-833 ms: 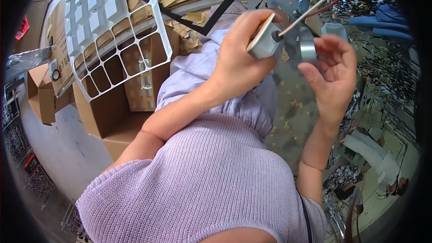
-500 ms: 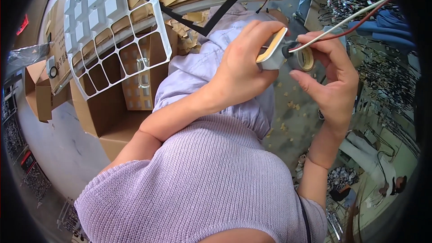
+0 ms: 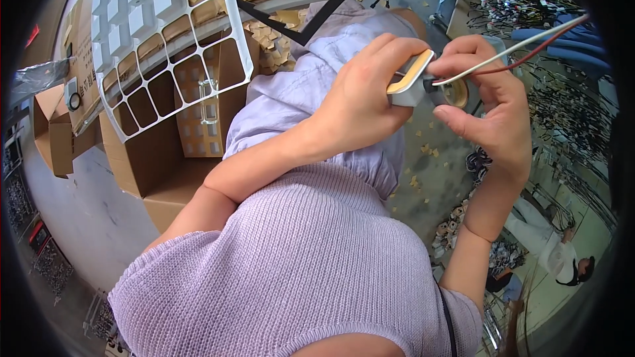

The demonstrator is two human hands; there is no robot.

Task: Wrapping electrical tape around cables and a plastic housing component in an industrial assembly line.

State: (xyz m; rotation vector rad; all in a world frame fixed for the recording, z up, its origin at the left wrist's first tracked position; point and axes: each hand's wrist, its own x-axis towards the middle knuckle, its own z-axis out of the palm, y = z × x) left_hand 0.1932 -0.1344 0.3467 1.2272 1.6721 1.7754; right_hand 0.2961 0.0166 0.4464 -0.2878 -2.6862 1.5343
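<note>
A small grey-white housing (image 3: 405,97) with a rounded yellow pad on its face is gripped by my left hand (image 3: 370,86), thumb below and fingers over the top. A short black cable end (image 3: 428,84) lies against its right side. From it a white wire and a dark red wire (image 3: 529,57) run up to the right, across my right hand (image 3: 496,102). The right hand's thumb and fingers curve around a grey ring-shaped piece (image 3: 456,92) with a cream core, and its index fingertip reaches the housing. Part of that ring is hidden by the fingers and wires.
At the upper left a white plastic grid frame (image 3: 173,79) with pale blocks leans over an open cardboard box (image 3: 129,152). A black angled bar (image 3: 304,34) lies beyond my lap. Bundles of wires (image 3: 522,10) fill the right, and another person (image 3: 549,244) is at the lower right.
Both hands have shifted slightly to the right and a little down, with the housing, wires and ring. The right index fingertip has come nearer the housing's top edge.
</note>
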